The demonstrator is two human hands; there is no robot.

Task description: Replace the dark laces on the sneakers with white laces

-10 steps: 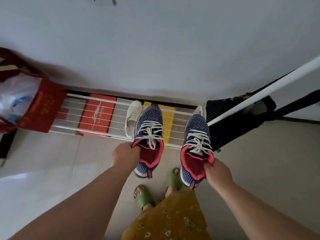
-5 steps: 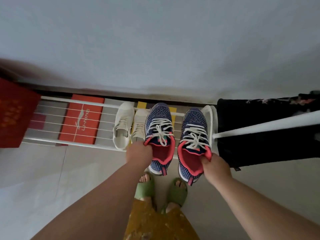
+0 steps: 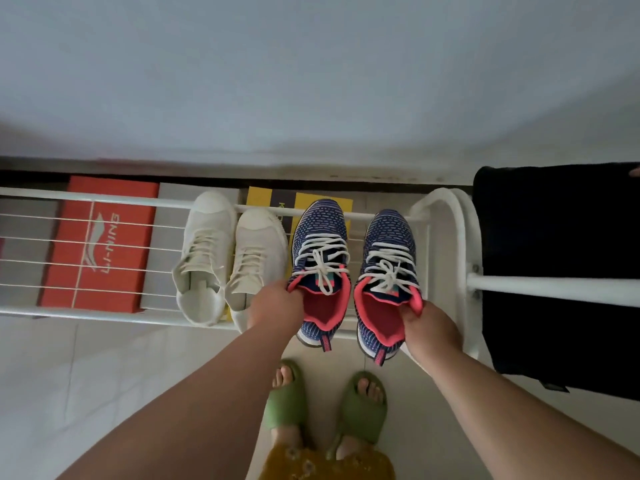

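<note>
The left hand [image 3: 277,304] pinches the pink-lined collar of the left blue knit sneaker [image 3: 320,268], fingers curled over the collar's left edge, so its grip is closed on that shoe. The right hand [image 3: 431,329] holds the right blue knit sneaker [image 3: 386,282] the same way, thumb and fingers clamped on the right side of its pink collar. Both sneakers carry white laces [image 3: 323,259], tied in bows over the tongues, and point toes-first toward the wall. They sit side by side at the right end of the white metal wire shoe rack [image 3: 104,311], with their heels jutting past the rack's front rail; whether the soles rest fully on the wires cannot be told.

Just left of them on the same shelf stands a pair of cream canvas lace-up shoes [image 3: 228,258], the nearer one touching the left hand. Below the wires lie a red-orange shoebox with a white logo [image 3: 100,244] and a yellow box [image 3: 263,202]. A black cloth [image 3: 554,271] hangs over a white rail to the right. On the pale tiled floor [image 3: 86,375] the person's feet wear green slide sandals [image 3: 287,400].
</note>
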